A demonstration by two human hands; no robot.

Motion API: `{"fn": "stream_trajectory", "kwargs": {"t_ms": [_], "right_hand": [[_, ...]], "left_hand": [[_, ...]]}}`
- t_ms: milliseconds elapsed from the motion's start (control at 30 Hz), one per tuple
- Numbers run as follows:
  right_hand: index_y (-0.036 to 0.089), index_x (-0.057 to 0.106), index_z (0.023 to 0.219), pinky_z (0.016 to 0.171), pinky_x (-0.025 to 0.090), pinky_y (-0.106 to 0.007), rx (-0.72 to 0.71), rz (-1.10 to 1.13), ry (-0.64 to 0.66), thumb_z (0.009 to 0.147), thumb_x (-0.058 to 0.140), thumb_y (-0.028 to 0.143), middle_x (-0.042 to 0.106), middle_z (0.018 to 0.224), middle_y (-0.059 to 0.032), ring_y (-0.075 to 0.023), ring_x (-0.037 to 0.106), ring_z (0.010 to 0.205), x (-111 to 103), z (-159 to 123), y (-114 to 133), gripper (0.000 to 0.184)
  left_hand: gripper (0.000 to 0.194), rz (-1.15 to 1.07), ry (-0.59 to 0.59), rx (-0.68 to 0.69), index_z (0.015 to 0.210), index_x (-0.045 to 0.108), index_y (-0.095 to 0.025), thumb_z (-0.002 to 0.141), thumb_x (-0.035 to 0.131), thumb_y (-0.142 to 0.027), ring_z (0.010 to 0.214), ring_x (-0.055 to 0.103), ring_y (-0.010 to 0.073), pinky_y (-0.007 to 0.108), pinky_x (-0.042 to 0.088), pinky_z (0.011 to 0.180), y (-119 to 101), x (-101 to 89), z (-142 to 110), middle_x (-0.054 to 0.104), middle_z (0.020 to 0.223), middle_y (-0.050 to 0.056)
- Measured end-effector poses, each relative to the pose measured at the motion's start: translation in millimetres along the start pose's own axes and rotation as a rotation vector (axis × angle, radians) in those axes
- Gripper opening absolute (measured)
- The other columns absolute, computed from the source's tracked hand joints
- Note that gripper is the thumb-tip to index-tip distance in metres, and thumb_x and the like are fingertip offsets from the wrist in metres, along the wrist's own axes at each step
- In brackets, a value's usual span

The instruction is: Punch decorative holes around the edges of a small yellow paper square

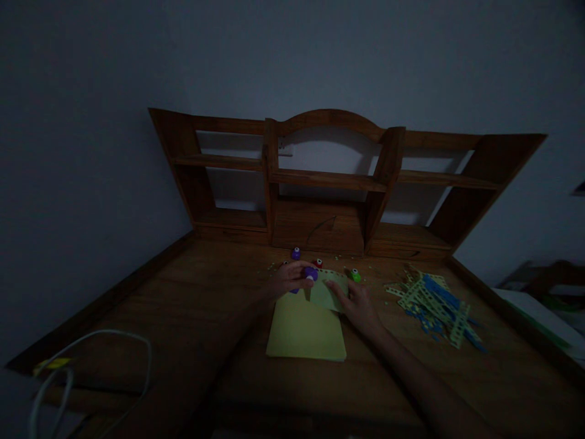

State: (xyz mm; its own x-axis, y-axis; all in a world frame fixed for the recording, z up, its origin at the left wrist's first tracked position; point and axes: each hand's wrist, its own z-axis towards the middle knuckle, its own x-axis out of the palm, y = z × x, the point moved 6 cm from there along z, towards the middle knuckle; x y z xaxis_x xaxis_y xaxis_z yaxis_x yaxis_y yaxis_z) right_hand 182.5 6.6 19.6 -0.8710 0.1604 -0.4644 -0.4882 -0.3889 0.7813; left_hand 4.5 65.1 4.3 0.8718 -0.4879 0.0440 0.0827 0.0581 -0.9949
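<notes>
Dim light covers a pale wall (297, 67) and a brown wooden shelf unit (320, 178) at the back of the bench (183, 305), beyond the paper stack (306, 335), a yellow-green pile lying flat; far left of the paper stack, a white cable (148, 360) loops near a small yellow object (52, 366).

Just beyond the paper stack's left part is the left hand (289, 278); its fingers are bent and nearly closed, with the held purple punch (311, 274) gripped between them at the top edge of a pale sheet (326, 296); another purple piece (294, 291) shows partly under this hand. Farther beyond the paper stack stand a rear purple punch (296, 253) and, to its right, a red punch (319, 263); the pale sheet, with a row of holes along its top edge, overlaps the far end of the paper stack.

At the paper stack's far right corner, the right hand (359, 305) pinches the sheet's right side, thumb on its face, fingers closed; a green punch (355, 275) sits just beyond that hand; well to the right of the paper stack lies a tangled heap of yellow-green perforated strips (459, 326) and blue strips (441, 291).
</notes>
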Motion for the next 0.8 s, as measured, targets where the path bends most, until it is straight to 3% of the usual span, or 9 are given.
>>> {"fn": "stream_trajectory", "kwargs": {"t_ms": [800], "right_hand": [[0.017, 0.064, 0.075, 0.049, 0.037, -0.023, -0.009, -0.031, 0.013, 0.088, 0.051, 0.048, 0.061, 0.063, -0.0006, -0.0149, 0.052, 0.055, 1.8, -0.1, -2.5, 0.036]], "left_hand": [[0.047, 0.003, -0.016, -0.004, 0.104, 0.062, -0.017, 0.062, 0.080, -0.029, 0.093, 0.062, 0.0203, 0.025, 0.045, 0.073, -2.3, 1.6, -1.9, 0.067, 0.104, 0.010]]}}
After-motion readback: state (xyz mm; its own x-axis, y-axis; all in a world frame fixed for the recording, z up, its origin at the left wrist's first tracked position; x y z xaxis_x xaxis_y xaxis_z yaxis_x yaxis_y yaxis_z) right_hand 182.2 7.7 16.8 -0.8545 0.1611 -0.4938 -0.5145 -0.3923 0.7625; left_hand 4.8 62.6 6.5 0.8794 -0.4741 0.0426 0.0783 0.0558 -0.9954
